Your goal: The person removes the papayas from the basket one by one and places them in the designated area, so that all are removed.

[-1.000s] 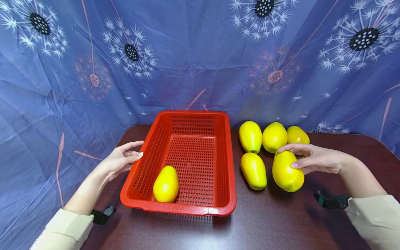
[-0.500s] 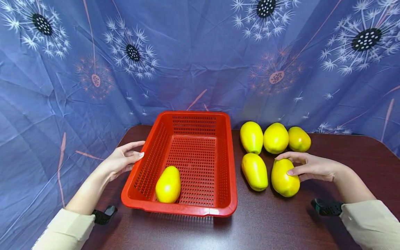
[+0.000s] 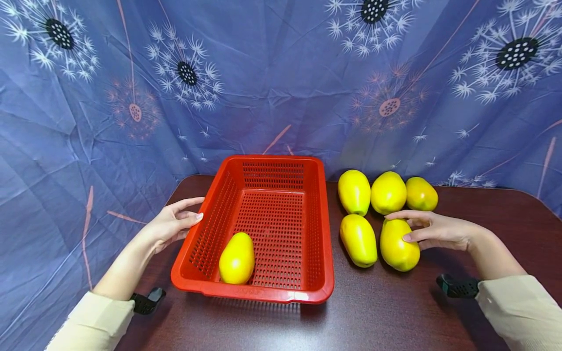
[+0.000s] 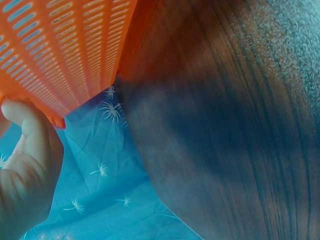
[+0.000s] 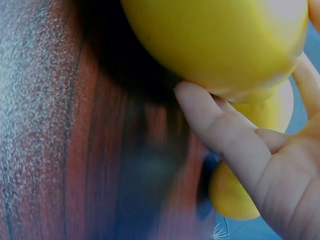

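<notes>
My left hand (image 3: 169, 226) holds the left rim of a red plastic basket (image 3: 327, 243), thumb and fingers at its edge. A yellow papaya (image 3: 237, 258) lies in the basket's near left corner. My right hand (image 3: 443, 234) grips another yellow papaya (image 3: 398, 248) from its right side, thumb on the near face and fingers over the far end. This fruit rests low at the tabletop, beside a longer papaya (image 3: 358, 241). In the right wrist view, a finger (image 5: 215, 117) lies against the underside of the held papaya (image 5: 220, 45).
Behind the right hand, a row of three yellow fruits (image 3: 388, 192) stands along the back of the dark wooden table (image 3: 373, 312). A blue dandelion-print cloth (image 3: 281, 73) hangs right behind the table. Straps with black devices (image 3: 458, 286) sit at both wrists.
My right hand has moved a little left and brought its papaya down to the table, beside the longer one. The left hand stays at the basket's rim.
</notes>
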`<state>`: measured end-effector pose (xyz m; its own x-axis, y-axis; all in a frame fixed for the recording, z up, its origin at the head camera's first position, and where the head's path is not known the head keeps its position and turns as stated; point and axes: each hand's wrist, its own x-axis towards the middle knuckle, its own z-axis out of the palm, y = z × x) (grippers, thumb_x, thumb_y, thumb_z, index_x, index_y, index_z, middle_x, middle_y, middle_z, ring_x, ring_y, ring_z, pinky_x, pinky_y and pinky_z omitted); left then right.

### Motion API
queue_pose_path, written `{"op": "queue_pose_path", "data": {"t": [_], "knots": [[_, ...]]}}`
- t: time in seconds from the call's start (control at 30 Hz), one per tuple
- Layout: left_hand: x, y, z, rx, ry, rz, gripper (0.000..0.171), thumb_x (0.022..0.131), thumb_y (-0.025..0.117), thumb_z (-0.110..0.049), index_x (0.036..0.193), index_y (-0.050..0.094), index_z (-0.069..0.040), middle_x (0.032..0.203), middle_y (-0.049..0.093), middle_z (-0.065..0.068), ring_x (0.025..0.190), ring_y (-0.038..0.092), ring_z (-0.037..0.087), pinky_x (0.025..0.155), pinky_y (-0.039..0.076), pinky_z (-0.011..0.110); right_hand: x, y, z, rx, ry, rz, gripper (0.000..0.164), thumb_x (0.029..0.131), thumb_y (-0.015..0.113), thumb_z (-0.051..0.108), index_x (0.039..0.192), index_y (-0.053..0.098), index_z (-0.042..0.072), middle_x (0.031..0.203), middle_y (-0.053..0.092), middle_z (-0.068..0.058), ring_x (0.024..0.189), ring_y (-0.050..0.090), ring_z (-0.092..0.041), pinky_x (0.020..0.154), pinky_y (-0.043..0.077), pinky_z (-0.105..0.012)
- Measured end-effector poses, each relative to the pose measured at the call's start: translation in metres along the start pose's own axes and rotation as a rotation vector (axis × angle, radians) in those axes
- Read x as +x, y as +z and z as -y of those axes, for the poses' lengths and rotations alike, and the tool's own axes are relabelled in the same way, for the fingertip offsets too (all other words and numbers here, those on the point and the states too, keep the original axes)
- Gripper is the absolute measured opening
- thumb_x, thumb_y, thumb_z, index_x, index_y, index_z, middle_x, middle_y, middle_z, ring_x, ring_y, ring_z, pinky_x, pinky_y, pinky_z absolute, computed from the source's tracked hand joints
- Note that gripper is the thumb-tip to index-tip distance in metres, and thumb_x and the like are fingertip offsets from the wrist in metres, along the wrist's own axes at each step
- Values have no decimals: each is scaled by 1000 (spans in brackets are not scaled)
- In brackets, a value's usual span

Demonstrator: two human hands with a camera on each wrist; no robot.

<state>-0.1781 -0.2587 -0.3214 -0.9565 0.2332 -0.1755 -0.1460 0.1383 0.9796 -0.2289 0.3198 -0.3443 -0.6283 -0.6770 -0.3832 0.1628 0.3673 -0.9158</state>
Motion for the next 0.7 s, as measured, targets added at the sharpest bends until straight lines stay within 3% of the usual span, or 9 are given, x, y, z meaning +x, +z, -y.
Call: {"op": "queue_pose_path", "data": {"t": [0.13, 0.43, 0.7], "knots": [[0, 0, 0, 0, -5, 0, 62, 93, 56, -6, 145, 22, 1, 89, 66, -1, 79, 65, 12, 72, 54, 30, -1, -1, 0, -6, 4, -4, 53, 95, 50, 9, 145, 33, 15, 142, 7, -34, 118, 46, -25, 92, 44, -45], [1, -1, 0, -4, -2, 6, 63, 93, 56, -6, 145, 22, 2, 88, 66, -1, 78, 66, 12, 72, 54, 30, -1, -4, -1, 5, -36, 25, 51, 95, 48, 5, 143, 36, 15, 132, 36, -19, 113, 52, -30, 89, 46, -46], [1, -1, 0, -3, -2, 7, 63, 93, 56, -6, 145, 23, 1, 89, 66, -1, 79, 66, 12, 72, 54, 30, -1, -5, -2, 11, -39, 24, 51, 94, 48, 4, 143, 37, 15, 133, 35, -18, 113, 52, -29, 90, 46, -46]]}}
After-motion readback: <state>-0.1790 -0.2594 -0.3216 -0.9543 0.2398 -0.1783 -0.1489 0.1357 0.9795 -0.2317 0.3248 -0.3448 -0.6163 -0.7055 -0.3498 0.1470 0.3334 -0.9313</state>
